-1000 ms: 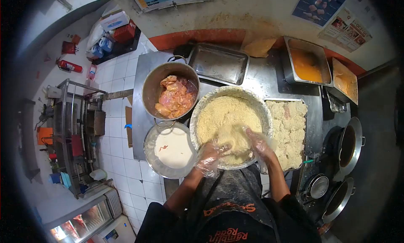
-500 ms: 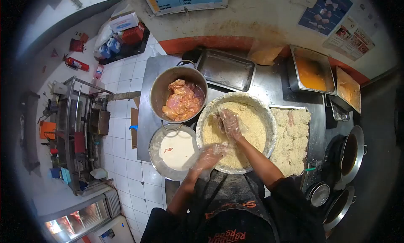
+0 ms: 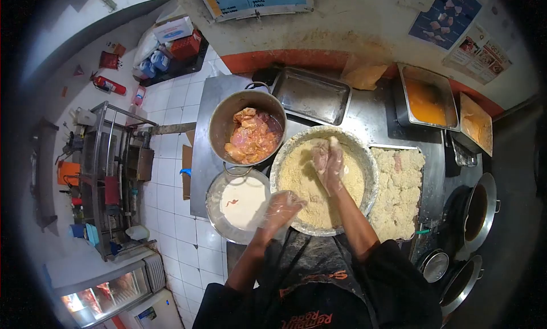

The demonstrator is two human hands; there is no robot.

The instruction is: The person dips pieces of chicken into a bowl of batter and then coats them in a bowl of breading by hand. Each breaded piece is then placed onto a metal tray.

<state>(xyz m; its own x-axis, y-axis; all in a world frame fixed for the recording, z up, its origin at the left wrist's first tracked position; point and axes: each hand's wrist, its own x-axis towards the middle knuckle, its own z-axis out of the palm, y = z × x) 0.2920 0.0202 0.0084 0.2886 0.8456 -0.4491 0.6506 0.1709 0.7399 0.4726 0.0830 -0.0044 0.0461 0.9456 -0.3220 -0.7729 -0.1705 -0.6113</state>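
A large metal basin [image 3: 371, 186] of pale breading flour [image 3: 296, 175] stands in front of me. My right hand [image 3: 327, 161], in a clear plastic glove, is over the flour, fingers bent and cupped; pale coating shows at the fingertips, and I cannot tell what lies inside them. At the basin's near left rim hovers my left hand [image 3: 282, 209], also gloved, its fingers curled together with nothing visible in them. Beside it, a metal bowl [image 3: 215, 223] holds white batter [image 3: 242, 200] with a small reddish scrap in it. A lump lies half covered in the flour near the middle.
A deep pot [image 3: 214, 126] of raw marinated chicken pieces [image 3: 253, 138] stands behind the batter bowl. To the right lies a tray of breaded pieces [image 3: 396, 192]. At the back are a bare metal tray [image 3: 310, 95] and a pan of orange liquid [image 3: 424, 104]. Woks [image 3: 480, 209] stand far right.
My right hand has swung from the left-middle of the flour up and rightward, its fingers now pointing away from me. The left hand stays near the rim. The whole view has shifted slightly.
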